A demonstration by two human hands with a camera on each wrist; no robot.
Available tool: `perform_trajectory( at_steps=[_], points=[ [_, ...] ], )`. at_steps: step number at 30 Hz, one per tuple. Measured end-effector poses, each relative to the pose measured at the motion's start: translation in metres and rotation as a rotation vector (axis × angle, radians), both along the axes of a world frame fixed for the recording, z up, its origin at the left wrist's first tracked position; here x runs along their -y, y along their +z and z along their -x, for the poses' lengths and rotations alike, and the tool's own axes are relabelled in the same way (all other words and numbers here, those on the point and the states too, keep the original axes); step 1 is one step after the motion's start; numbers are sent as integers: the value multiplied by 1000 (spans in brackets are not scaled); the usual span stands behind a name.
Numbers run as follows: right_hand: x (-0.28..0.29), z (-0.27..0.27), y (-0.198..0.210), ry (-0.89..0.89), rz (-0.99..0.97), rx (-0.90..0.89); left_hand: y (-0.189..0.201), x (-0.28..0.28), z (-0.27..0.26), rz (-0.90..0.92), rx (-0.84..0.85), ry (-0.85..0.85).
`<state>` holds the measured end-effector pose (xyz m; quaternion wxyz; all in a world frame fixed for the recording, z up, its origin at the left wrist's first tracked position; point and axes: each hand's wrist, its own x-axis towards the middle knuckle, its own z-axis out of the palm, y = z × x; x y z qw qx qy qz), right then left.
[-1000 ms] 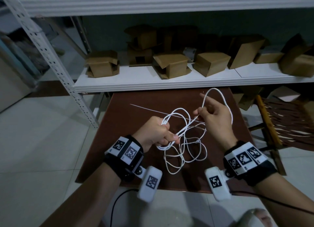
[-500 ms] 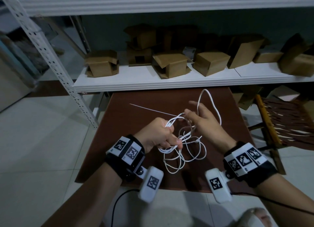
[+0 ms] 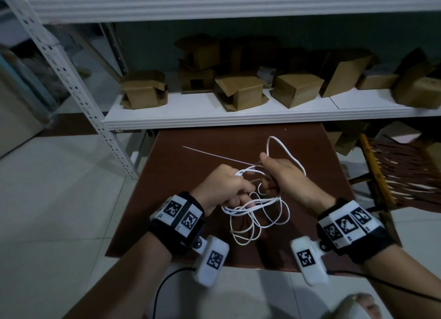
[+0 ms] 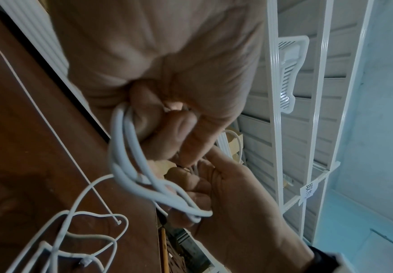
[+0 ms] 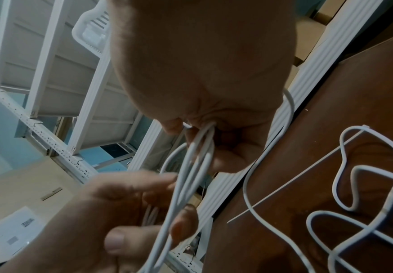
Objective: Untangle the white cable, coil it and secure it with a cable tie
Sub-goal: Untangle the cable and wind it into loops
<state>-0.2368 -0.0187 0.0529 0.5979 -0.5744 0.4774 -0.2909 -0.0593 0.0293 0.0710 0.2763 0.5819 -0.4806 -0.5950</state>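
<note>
The white cable (image 3: pixel 257 213) hangs in loose loops above the brown table (image 3: pixel 191 199). My left hand (image 3: pixel 229 187) grips a bundle of its strands in a fist, seen close in the left wrist view as the white cable (image 4: pixel 130 157) running through curled fingers. My right hand (image 3: pixel 276 175) holds the same bundle just to the right, and one loop arches over its back. In the right wrist view the white cable (image 5: pixel 191 166) runs out of the curled right hand. A thin white cable tie (image 3: pixel 214 155) lies flat on the table behind both hands.
A white shelf (image 3: pixel 238 120) with several cardboard boxes (image 3: pixel 241 91) stands right behind the table. A perforated metal upright (image 3: pixel 71 80) slants at the left. A woven chair (image 3: pixel 405 175) is at the right. Pale tiled floor surrounds the table.
My right hand has moved left and closed on the strands next to my left hand. The loop over it has shrunk and the hanging loops have bunched closer.
</note>
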Motion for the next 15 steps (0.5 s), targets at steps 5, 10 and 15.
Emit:
perform_trajectory(
  at_steps=[5,10,15],
  points=[
    [1,0,-2,-14,23,-36,-3,5,2,-15,6,108],
    [4,3,-7,8,84,-96,-5,6,1,47,-43,102],
    [0,6,-12,110,223,-89,-7,10,3,106,-95,182]
  ],
)
